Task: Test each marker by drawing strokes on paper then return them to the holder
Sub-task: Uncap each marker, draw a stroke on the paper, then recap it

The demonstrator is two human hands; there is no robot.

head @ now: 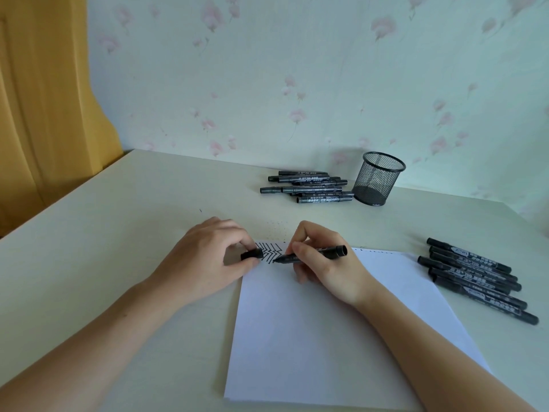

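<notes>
Marker (pixel 312 254) in curled right hand (pixel 323 263), tip on paper (pixel 326 337)

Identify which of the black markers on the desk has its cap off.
The marker in the right hand, tip on the paper; the left hand holds its cap. The piled markers look capped.

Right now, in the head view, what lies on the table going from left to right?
Left hand pinching the marker cap → zigzag strokes → right hand holding the uncapped marker → mesh pen holder → marker pile on the right.
</notes>
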